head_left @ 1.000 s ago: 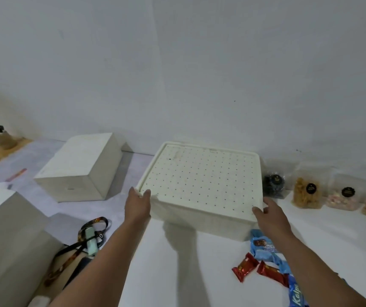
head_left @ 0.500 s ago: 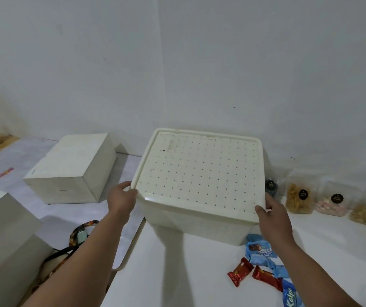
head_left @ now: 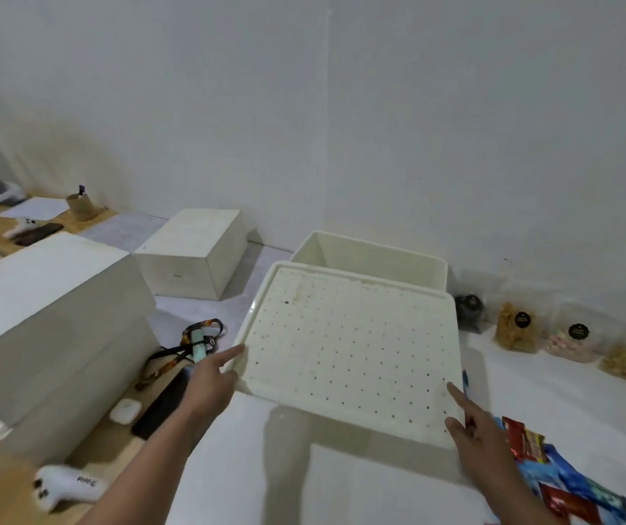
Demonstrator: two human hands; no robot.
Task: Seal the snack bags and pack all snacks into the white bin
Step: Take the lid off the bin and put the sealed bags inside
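White tabletop (head_left: 341, 483) filled the lower frame beneath a plain grey-white wall (head_left: 341, 108), with two pale wooden boxes (head_left: 194, 252) at left. Cream plastic open-topped bin (head_left: 372, 259) sat at centre against the wall. Its perforated cream lid (head_left: 349, 350) was held off it in front, tilted. The left hand (head_left: 211, 380) gripped the lid's left edge, forefinger straight; the right hand (head_left: 482, 437) held its right corner, fingers underneath. Four clear snack bags (head_left: 519, 333) lined the right wall; red and blue wrapped snacks (head_left: 553, 475) lay lower right.
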